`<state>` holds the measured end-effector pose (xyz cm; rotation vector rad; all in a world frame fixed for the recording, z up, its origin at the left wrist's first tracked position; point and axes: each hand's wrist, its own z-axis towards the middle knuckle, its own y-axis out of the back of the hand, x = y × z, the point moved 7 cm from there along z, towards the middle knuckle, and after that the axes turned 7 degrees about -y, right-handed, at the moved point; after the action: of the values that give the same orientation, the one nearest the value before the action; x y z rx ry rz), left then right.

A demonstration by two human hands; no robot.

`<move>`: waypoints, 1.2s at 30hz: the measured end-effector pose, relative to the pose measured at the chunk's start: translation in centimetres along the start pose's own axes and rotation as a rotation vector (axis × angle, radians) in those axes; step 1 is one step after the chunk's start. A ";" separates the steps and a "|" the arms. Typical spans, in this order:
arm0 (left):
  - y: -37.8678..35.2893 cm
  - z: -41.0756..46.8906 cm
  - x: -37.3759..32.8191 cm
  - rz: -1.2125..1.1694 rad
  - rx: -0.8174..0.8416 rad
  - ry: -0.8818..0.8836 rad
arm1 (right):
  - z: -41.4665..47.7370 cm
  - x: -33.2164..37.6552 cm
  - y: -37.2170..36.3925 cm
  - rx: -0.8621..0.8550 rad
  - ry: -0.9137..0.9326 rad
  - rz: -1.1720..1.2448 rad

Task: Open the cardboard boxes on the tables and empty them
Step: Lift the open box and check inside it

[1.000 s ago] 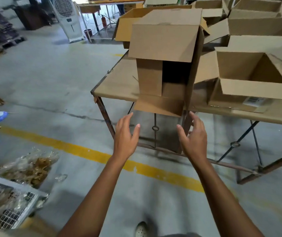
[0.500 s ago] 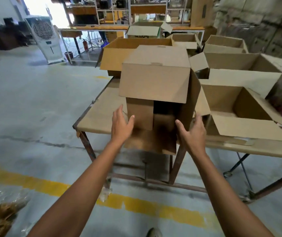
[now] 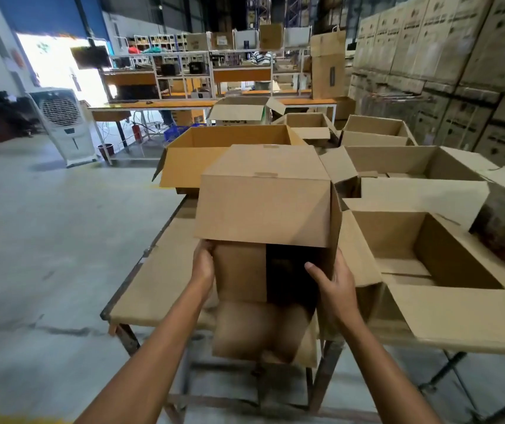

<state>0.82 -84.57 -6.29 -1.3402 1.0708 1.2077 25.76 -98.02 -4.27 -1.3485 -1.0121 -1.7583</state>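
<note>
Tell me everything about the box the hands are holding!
The box is plain brown cardboard with bits of tape on top. It lies on its side at the near edge of the table, its open end facing the person. One flap sticks up, one hangs down past the table edge, one covers the left half; the rest looks dark inside. The left hand grips its left side, the right hand its right.
</note>
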 end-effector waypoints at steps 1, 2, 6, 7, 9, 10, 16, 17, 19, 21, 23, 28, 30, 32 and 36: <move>0.2 0.4 -0.6 -0.003 0.020 -0.024 | 0.5 0.8 -0.2 0.020 0.008 0.004; 0.3 0.7 -1.5 0.003 0.046 -0.055 | 0.9 1.7 -0.4 0.041 0.021 0.001; 1.7 1.8 -5.3 0.036 0.156 -0.175 | 2.5 6.8 -1.2 0.103 0.114 -0.026; 2.2 2.0 -6.4 0.049 0.174 -0.190 | 2.9 8.2 -1.4 0.121 0.133 -0.026; 3.3 2.8 -9.0 0.094 0.203 -0.256 | 3.6 11.2 -1.9 0.158 0.144 -0.020; 3.6 3.1 -10.3 0.113 0.224 -0.283 | 4.0 12.6 -2.1 0.177 0.134 -0.008; 4.1 5.8 -16.5 0.257 0.326 -0.306 | 8.1 18.7 -3.0 0.214 -0.093 -0.006; 4.3 6.3 -17.2 0.278 0.322 -0.304 | 8.9 19.1 -3.1 0.209 -0.148 -0.018; 4.6 7.0 -18.4 0.322 0.328 -0.295 | 10.2 19.8 -3.2 0.184 -0.241 -0.035; 4.4 7.5 -19.4 0.396 0.347 -0.321 | 11.1 20.9 -3.7 0.194 -0.266 -0.040; 3.8 8.0 -20.3 0.485 0.375 -0.328 | 11.8 21.5 -4.7 0.232 -0.311 -0.070; 2.4 9.7 -19.0 0.784 0.466 -0.252 | 13.1 20.5 -5.9 0.134 -0.413 -0.145; 1.6 9.8 -18.3 0.889 0.508 -0.265 | 13.6 20.6 -5.9 0.116 -0.399 -0.191; 0.6 9.6 -18.2 1.048 0.542 -0.315 | 14.1 21.1 -5.4 0.109 -0.361 -0.241; -1.9 9.3 -17.9 1.299 0.642 -0.436 | 15.4 22.4 -4.1 0.099 -0.238 -0.421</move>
<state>-0.37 -75.21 11.65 0.2686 1.8291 1.6774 23.91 -83.88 19.28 -1.3763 -1.5886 -1.8390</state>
